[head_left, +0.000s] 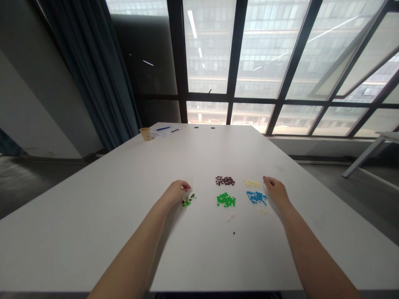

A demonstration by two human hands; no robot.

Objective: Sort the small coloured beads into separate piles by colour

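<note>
My left hand [177,192] is at the left, its fingers pinched together just above a small mixed pile of green and dark red pieces [187,202]. Whatever may be between those fingertips is too small to make out. On the right, my right hand [277,191] is also closed in a pinch, beside the pale yellow pieces [252,183] and the blue pieces [257,198]. What it holds, if anything, cannot be made out. Between the hands lie a dark brown-red pile [225,181] and, nearer me, a green pile [226,200].
A few pale yellow bits [264,212], some whitish bits [231,216] and one black piece [234,233] lie nearer me on the white table [199,257]. Toward the far left end stand a tan cup [145,133] and papers with a blue pen [163,128].
</note>
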